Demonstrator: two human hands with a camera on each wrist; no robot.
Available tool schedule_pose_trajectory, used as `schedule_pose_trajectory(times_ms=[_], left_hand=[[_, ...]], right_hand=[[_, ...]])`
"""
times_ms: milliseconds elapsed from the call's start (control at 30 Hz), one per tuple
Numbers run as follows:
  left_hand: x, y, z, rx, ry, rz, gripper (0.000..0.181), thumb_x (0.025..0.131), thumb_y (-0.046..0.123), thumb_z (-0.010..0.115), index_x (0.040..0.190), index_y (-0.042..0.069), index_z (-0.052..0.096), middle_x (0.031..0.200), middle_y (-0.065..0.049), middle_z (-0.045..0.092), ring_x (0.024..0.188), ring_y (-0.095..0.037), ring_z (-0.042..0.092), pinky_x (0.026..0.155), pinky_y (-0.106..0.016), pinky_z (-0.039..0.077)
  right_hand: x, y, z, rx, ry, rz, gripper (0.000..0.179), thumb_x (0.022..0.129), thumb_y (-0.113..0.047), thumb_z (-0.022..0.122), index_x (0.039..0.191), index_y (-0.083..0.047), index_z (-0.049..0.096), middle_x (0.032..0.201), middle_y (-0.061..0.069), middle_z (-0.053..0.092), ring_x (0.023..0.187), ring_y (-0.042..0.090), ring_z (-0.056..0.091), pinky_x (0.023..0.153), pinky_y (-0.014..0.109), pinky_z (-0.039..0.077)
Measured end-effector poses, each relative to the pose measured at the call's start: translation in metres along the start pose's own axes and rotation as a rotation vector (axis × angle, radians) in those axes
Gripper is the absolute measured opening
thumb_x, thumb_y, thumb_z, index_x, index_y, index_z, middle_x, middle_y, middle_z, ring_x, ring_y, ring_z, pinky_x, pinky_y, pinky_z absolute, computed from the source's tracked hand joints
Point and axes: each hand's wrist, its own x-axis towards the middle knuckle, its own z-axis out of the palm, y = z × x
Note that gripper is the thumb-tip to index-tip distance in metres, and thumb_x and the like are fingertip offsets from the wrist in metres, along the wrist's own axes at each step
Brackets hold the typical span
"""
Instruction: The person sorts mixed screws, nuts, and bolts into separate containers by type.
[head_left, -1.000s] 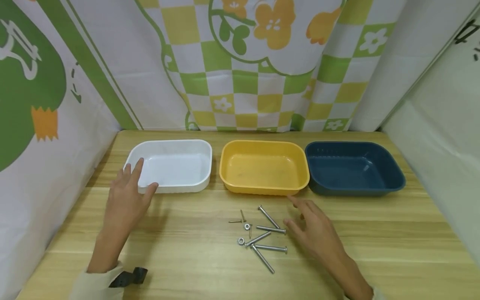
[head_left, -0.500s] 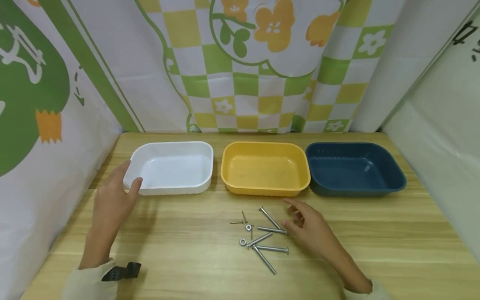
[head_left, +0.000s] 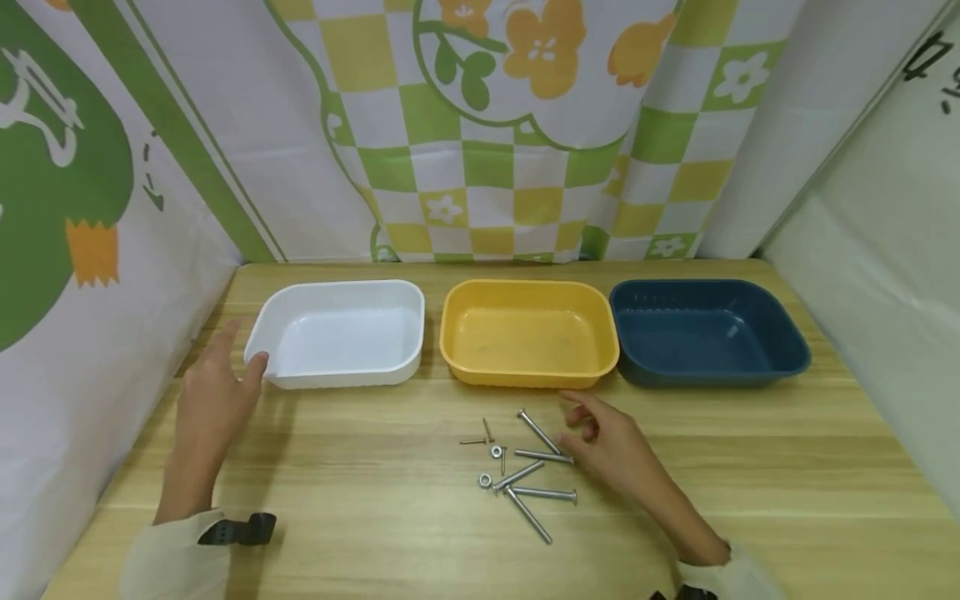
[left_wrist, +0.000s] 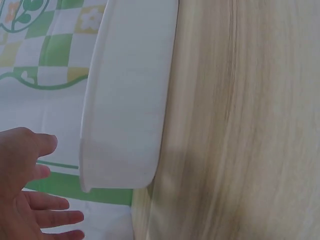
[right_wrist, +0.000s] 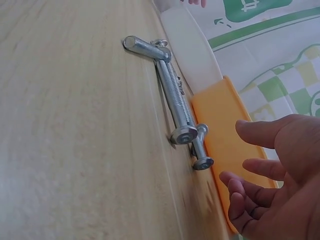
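My left hand (head_left: 213, 396) is at the left front corner of a white plastic bin (head_left: 345, 342), its fingers spread and holding nothing. In the left wrist view the fingers of that hand (left_wrist: 30, 195) stand beside the end of the bin. To the right of several long metal bolts (head_left: 543, 494) hovers my right hand (head_left: 611, 446), fingers loosely bent with nothing between them. The bolts lie in a loose pile, with two hex nuts (head_left: 484, 481) and a few small screws (head_left: 472, 442) at its left. Close up, the right wrist view shows the bolts' threaded shafts (right_wrist: 172, 95).
A yellow bin (head_left: 528, 333) stands behind the pile, to the right of the white one. Against its right side sits a dark blue bin (head_left: 708, 337). All stand on a wooden table (head_left: 375, 508), with a patterned cloth (head_left: 487, 167) hanging behind.
My left hand has drawn back leftward, from over the white bin's corner to its outer left side. The right hand has shifted slightly left, its fingers bent a little more. The hardware and bins stay put.
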Motion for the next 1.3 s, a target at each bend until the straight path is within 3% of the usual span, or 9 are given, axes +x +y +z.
schedule_pose_trajectory(times_ms=[167,367,567,833,1100,1300], left_hand=[[0.003,-0.011,0.005,-0.005,-0.035,-0.012,0.064,0.101,0.023,0.056,0.155,0.000,0.031,0.141,-0.037,0.044,0.112,-0.060,0.052,0.092,-0.071,0.038],[0.003,-0.020,0.012,0.003,-0.065,-0.033,0.064,0.103,0.026,0.052,0.156,0.001,0.027,0.128,-0.044,0.049,0.112,-0.065,0.048,0.091,-0.072,0.038],[0.003,-0.024,0.015,-0.039,-0.111,-0.056,0.063,0.106,0.029,0.046,0.159,0.005,0.022,0.118,-0.044,0.055,0.104,-0.060,0.057,0.088,-0.071,0.040],[0.005,-0.024,0.018,-0.069,-0.135,-0.052,0.057,0.108,0.031,0.035,0.158,0.003,0.026,0.134,-0.042,0.046,0.118,-0.064,0.045,0.095,-0.072,0.034],[0.002,-0.028,0.021,-0.075,-0.097,0.019,0.051,0.108,0.019,0.031,0.152,-0.007,0.032,0.137,-0.042,0.043,0.118,-0.066,0.042,0.095,-0.072,0.033],[0.002,-0.029,0.024,-0.049,-0.114,0.017,0.052,0.108,0.020,0.029,0.152,-0.008,0.031,0.138,-0.042,0.042,0.118,-0.065,0.042,0.096,-0.071,0.033]], right_hand=[[0.004,-0.002,0.005,-0.007,0.008,0.036,0.058,0.083,-0.007,0.081,0.137,-0.006,0.059,0.103,0.011,0.065,0.068,0.015,0.051,0.059,0.028,0.044],[0.007,-0.005,0.010,-0.067,0.016,0.068,0.057,0.083,-0.012,0.081,0.136,-0.008,0.060,0.098,0.006,0.065,0.064,0.014,0.048,0.061,0.033,0.042],[0.007,-0.007,0.015,-0.116,-0.001,0.038,0.053,0.083,-0.015,0.082,0.132,-0.008,0.063,0.090,0.001,0.064,0.061,0.013,0.046,0.063,0.034,0.043],[0.009,-0.007,0.022,-0.172,-0.001,0.020,0.049,0.081,-0.016,0.084,0.127,-0.009,0.066,0.080,-0.006,0.060,0.069,0.012,0.051,0.072,0.037,0.046],[0.011,-0.007,0.026,-0.197,0.002,-0.006,0.042,0.079,-0.011,0.085,0.119,-0.008,0.070,0.075,-0.008,0.058,0.066,0.010,0.050,0.069,0.036,0.046],[0.012,-0.005,0.028,-0.226,0.015,-0.043,0.027,0.078,-0.009,0.085,0.102,-0.010,0.075,0.069,-0.013,0.057,0.063,0.007,0.050,0.066,0.034,0.046]])
